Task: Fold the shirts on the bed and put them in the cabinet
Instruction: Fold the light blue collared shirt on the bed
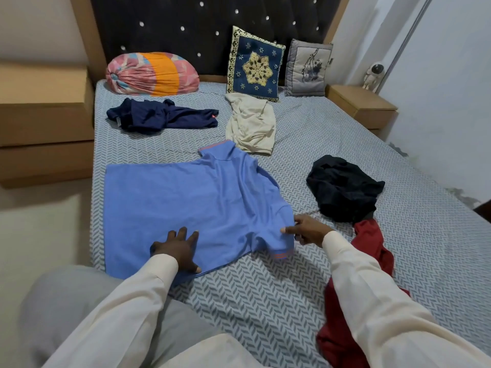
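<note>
Plainly the blue shirt (186, 197) is the one being folded: it lies spread flat on the near left part of the bed (265, 288), with its collar at the far edge and one short sleeve at the near right. The left hand (176, 248) rests on the near part of the shirt with straight, spread fingers; it presses the cloth down and grips nothing. The right hand (305, 229) pinches the fabric just above that sleeve, thumb and fingers closed on it. I judge the cloth to be a thin, soft knit, light and without stiffness. It would sag and wrinkle if lifted at one point, and it may slide a little on the sheet, so a flat hand as anchor seems useful. The shoulder seam and the hem look like the best places to hold, two points together; the collar and the striped sleeve band seem firmer. The navy shirt (159, 116), cream shirt (251, 123), black shirt (342, 189) and red shirt (369, 235) lie crumpled, not yet folded. No cabinet is in view.
</note>
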Demonstrator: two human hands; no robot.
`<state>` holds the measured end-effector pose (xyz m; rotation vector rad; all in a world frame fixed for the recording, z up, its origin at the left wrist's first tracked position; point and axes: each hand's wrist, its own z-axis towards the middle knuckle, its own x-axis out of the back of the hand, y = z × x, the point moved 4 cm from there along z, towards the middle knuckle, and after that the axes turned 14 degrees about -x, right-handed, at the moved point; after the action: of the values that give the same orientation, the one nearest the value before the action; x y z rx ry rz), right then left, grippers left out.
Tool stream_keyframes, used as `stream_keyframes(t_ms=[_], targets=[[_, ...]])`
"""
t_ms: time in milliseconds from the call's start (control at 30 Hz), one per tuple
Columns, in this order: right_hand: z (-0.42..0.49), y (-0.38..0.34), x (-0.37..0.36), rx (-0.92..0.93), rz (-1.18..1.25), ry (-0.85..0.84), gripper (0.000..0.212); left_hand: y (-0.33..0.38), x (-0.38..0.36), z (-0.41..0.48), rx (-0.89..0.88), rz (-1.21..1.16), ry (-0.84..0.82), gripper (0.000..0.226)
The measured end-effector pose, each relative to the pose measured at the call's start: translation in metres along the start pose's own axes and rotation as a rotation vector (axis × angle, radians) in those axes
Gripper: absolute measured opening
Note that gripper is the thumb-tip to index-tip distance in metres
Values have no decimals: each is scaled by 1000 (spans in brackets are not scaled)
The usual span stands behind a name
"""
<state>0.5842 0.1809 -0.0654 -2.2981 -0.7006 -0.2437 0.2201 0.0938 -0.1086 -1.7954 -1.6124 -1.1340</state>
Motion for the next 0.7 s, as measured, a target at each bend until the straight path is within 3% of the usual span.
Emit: stream_keyframes(t_ms=[67,133,233,300,367,433,567,700], targets=[[3,14,-5,-109,-187,-61,33,0,0,-1,-4,3,-4,116],[7,19,-8,-75,-286,7,49,0,-1,-2,-6,10,-3,116],[10,12,-12,24,16,40,31,-1,-2,-3,-4,14,6,117],[7,6,-11,29,242,44,31,-2,-2,-4,6,21,4,118],[4,3,0,45,259,161,20,-2,-2,-4,10,34,3,119],[2,4,12,25,163,256,15,-2,-1,-5,16,49,3,119],[0,23,18,-106,21,214,22,-3,-1,-5,16,69,15,122],[11,52,15,-377,-298,204,16,-1,1,-7,16,86,43,124]])
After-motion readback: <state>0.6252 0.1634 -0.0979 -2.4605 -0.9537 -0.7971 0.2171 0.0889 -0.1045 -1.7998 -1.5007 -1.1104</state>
